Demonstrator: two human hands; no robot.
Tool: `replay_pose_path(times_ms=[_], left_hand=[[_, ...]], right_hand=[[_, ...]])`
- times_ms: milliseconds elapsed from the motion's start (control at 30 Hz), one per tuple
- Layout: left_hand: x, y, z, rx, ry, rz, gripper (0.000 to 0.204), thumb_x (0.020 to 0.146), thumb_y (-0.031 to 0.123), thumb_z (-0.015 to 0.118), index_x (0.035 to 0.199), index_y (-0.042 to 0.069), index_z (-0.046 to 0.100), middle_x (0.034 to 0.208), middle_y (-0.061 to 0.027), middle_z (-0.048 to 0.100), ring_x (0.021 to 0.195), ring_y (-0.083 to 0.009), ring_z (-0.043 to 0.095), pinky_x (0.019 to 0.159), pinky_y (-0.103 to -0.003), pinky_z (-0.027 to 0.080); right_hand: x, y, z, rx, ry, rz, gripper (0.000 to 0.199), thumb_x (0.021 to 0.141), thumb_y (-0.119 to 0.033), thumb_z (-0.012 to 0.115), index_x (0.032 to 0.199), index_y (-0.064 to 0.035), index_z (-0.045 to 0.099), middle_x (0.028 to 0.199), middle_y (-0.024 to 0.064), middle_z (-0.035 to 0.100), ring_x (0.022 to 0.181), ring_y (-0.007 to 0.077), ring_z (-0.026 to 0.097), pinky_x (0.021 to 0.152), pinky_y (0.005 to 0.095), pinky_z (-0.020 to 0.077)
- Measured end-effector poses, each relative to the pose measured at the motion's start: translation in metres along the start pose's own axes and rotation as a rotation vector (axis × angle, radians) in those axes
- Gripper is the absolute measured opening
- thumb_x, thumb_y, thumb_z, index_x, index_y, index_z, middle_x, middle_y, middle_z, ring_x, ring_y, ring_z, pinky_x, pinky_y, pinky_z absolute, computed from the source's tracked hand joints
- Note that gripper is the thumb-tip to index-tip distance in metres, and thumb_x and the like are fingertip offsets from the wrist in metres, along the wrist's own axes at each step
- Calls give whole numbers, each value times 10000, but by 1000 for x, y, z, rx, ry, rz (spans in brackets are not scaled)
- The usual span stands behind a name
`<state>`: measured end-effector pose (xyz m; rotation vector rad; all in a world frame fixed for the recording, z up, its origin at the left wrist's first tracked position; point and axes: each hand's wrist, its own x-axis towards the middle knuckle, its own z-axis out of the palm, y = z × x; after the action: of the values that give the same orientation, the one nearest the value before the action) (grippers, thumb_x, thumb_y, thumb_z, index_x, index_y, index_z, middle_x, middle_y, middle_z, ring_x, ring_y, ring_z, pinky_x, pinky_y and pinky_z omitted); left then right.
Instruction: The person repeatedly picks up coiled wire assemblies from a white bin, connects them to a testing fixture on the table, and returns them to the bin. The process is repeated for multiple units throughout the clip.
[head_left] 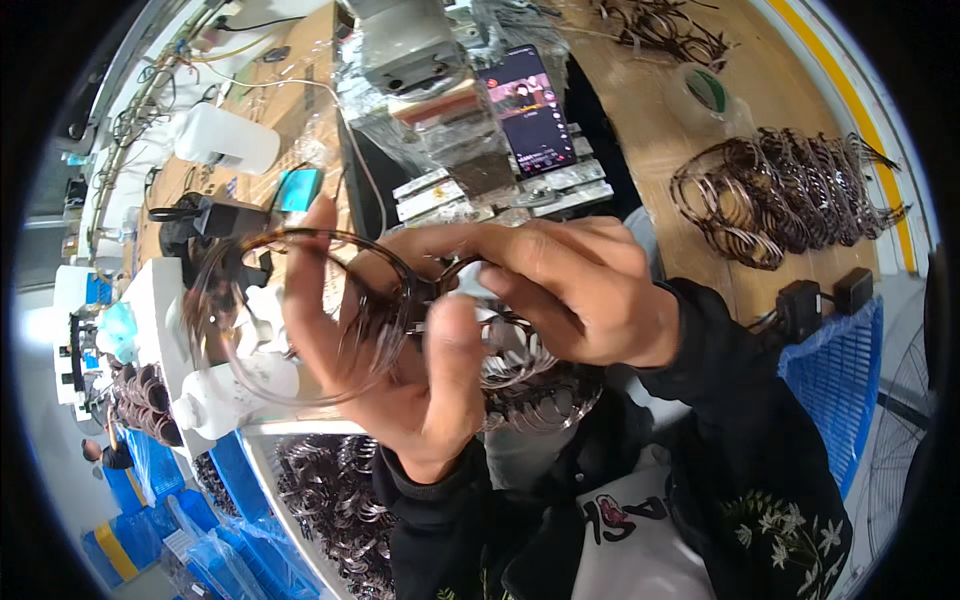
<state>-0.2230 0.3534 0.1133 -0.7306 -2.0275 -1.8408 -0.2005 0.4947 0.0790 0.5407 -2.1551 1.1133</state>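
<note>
My left hand (425,385) is raised in the middle, its fingers curled around a brown eyeglass frame (408,310) whose large round rim is blurred by motion. Beside it, my right hand (590,285) has its fingers bent and pressed together at the other side of the frame. Something small and white (472,282) shows at its fingertips; I cannot make out what it is. More brown eyeglass frames (530,405) show just below the hands, partly hidden by them.
A bench machine (410,60) stands ahead, with a lit phone (525,115) leaning on it. Stacked eyeglass frames (790,200) and a tape roll (703,92) lie right. Left are white bottles (230,138), a box of frames (335,510) and blue crates (235,550); a blue basket (835,370) stands right.
</note>
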Motion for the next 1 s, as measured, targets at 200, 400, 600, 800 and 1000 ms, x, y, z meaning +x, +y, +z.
replay_pose_path(times_ms=[200,400,600,800,1000], left_hand=[[0,-11,-14,-107,26,1,549,970,251,399,1386,-12,157,814,-217,623,784,-275,637,800,-432,501],[-5,-25,-16,-106,226,-69,527,955,258,358,1351,-63,223,734,-137,514,673,-215,534,652,-342,486],[-4,-27,-19,87,318,-152,448,923,87,390,1333,-46,268,742,-104,524,662,-160,520,696,-295,408],[-10,-32,-17,-43,347,-122,463,961,202,396,1356,0,262,776,-114,526,697,-180,536,722,-361,480],[-11,-35,-22,-95,287,-185,480,959,254,418,1343,8,270,767,-118,534,677,-190,545,673,-346,490]], right_hand=[[-38,-2,-38,-208,-535,402,149,795,-187,640,900,-88,672,893,54,627,705,252,633,604,332,496],[-31,-14,-61,-203,-101,193,91,752,-37,634,838,-59,654,775,34,618,621,175,606,532,276,465],[12,31,-70,408,397,158,117,902,-125,525,966,-38,571,727,16,576,582,58,490,463,197,377],[36,100,11,727,507,374,136,961,-149,466,1017,-45,535,682,-39,467,596,26,389,512,176,320],[46,118,34,517,552,256,180,963,-165,473,1040,-17,541,702,-25,479,603,44,395,539,207,344]])
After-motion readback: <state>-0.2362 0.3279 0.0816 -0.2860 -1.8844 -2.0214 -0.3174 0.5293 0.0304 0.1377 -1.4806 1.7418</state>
